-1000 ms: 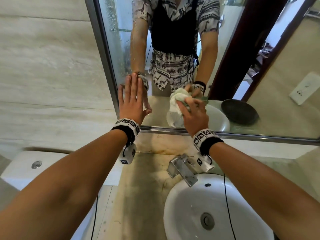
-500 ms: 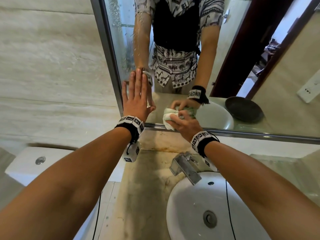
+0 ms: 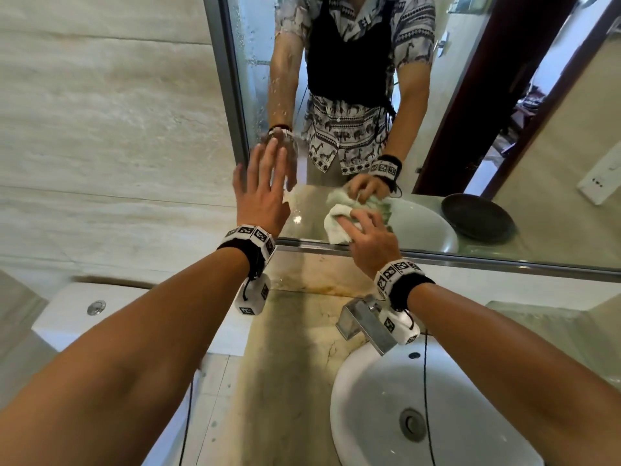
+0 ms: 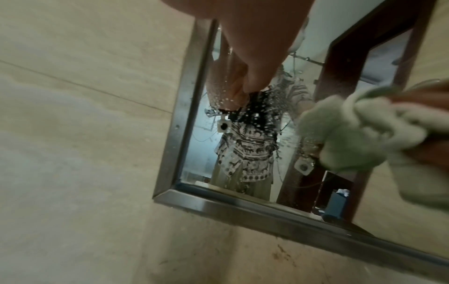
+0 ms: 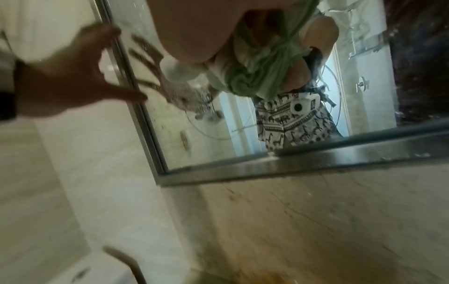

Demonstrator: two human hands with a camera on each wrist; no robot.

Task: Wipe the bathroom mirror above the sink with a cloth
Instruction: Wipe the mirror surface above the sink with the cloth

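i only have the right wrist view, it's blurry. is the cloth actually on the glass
Observer: Yes. In the head view the right hand presses the bunched cloth against the mirror, just above its bottom frame.
Operator: what's the left hand doing
Observer: The left hand lies flat on the glass, fingers straight, near the mirror's left frame.
Operator: any spots left
Observer: The left wrist view shows water droplets still on the glass beside the cloth.

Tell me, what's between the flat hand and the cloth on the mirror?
Only wet, droplet-speckled mirror lies between the left hand and the cloth, seen in the head view.
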